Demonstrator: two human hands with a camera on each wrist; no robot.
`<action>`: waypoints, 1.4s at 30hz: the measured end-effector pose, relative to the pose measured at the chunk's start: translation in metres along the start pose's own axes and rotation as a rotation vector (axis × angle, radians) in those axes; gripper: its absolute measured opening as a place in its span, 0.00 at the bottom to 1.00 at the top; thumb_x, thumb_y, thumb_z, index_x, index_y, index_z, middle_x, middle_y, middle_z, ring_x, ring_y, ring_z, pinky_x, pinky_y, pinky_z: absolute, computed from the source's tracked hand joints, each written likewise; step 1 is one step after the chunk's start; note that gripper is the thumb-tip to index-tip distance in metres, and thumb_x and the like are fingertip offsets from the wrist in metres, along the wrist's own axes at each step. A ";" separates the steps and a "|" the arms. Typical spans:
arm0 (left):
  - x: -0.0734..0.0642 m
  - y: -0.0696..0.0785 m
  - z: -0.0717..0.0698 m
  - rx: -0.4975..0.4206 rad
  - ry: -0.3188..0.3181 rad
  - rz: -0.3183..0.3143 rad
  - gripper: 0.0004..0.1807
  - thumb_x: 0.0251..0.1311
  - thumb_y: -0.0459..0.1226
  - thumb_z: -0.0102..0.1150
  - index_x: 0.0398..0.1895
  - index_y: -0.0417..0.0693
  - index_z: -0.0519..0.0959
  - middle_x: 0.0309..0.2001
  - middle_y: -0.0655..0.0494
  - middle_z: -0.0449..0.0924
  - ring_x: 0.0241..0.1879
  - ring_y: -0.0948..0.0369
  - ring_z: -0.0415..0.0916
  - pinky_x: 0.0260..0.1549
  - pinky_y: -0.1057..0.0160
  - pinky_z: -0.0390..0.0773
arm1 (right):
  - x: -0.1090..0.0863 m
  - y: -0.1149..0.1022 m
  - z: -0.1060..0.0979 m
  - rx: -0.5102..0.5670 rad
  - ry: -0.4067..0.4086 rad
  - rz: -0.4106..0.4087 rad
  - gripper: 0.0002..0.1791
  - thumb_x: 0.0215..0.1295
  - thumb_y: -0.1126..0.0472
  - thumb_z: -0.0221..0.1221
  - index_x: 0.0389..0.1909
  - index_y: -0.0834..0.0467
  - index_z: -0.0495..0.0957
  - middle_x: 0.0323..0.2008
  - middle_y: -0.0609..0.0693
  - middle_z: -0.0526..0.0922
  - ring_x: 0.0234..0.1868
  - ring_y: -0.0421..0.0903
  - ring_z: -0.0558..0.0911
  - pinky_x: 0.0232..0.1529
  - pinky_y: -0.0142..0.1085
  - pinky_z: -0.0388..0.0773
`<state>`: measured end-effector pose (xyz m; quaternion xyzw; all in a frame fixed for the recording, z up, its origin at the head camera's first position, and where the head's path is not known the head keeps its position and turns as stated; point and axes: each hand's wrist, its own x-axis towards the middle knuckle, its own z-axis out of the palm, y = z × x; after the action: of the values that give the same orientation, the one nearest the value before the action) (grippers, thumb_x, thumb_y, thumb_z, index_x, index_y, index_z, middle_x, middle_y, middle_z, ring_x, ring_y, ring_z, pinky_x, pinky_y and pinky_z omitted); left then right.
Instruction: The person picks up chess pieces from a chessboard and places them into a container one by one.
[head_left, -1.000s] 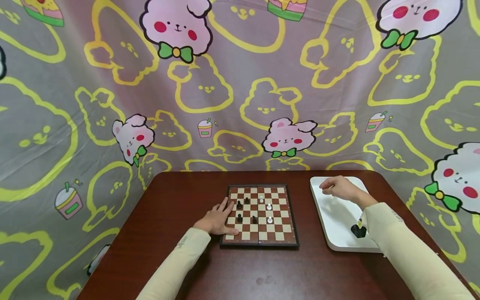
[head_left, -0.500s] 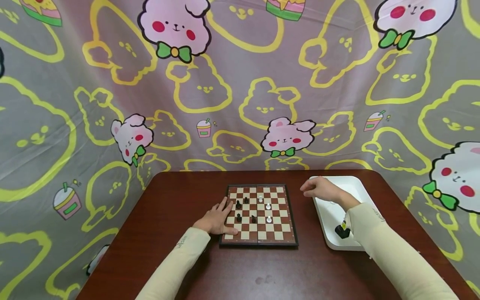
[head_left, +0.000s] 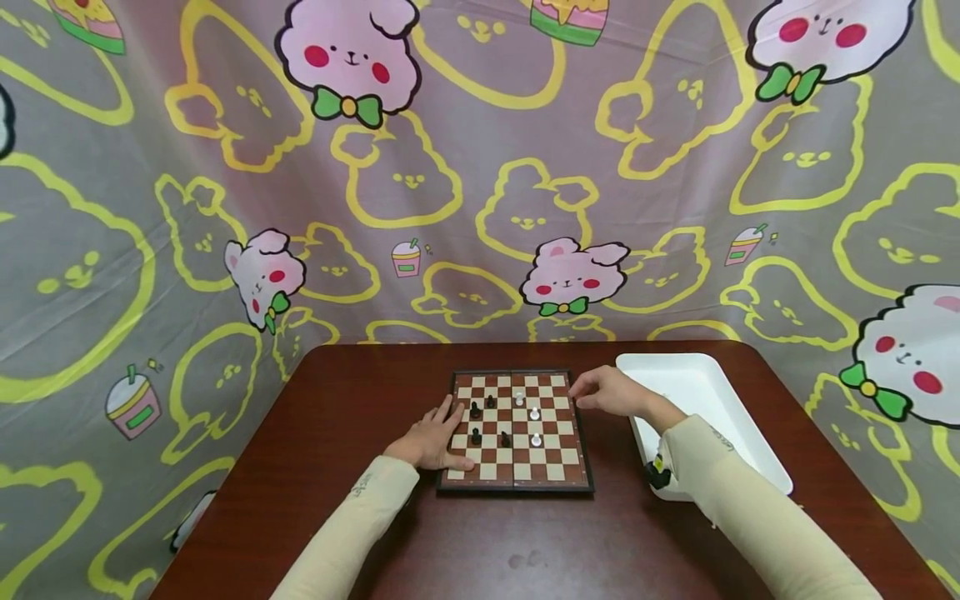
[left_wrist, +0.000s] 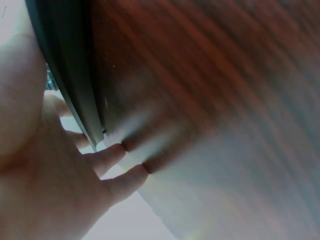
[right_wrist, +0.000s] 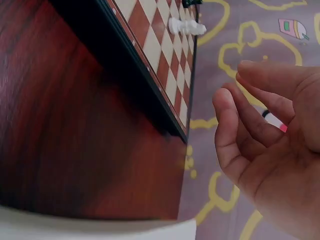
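A brown-and-cream chessboard point(head_left: 551, 473) with a dark frame lies on the table. My left hand point(head_left: 429, 442) rests at its left edge, fingers spread and thumb over the near left corner; in the left wrist view, two fingertips point(left_wrist: 135, 172) touch the table beside the dark frame. Black chess pieces point(head_left: 476, 436) stand on the left half, several in all. Three white pieces point(head_left: 536, 439) stand on the right half. My right hand point(head_left: 611, 392) hovers at the board's right edge. In the right wrist view its fingers are loosely bent, thumb and fingertips apart, with nothing between them.
A white tray point(head_left: 701, 385) stands on the table point(head_left: 345, 392) to the right, under my right forearm. A patterned cloth point(head_left: 465, 192) with cartoon rabbits hangs behind the table and along its sides. A black device point(head_left: 657, 475) sits at my right wrist.
My right hand has moved left from over the white tray to the chessboard's right edge. The left hand stays in place, and the pieces on the board stand as before.
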<state>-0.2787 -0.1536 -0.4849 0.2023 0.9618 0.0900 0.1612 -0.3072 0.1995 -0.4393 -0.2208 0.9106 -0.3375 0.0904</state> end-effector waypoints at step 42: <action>0.004 -0.003 0.002 0.033 0.008 0.008 0.61 0.46 0.69 0.58 0.76 0.48 0.44 0.75 0.43 0.32 0.69 0.41 0.47 0.58 0.40 0.60 | 0.046 -0.010 0.063 0.032 -0.022 -0.002 0.06 0.60 0.65 0.63 0.39 0.57 0.83 0.31 0.43 0.81 0.34 0.41 0.77 0.34 0.37 0.75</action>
<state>-0.2825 -0.1544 -0.4882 0.2084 0.9629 0.0756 0.1536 -0.3243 0.1350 -0.4808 -0.2239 0.9038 -0.3497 0.1036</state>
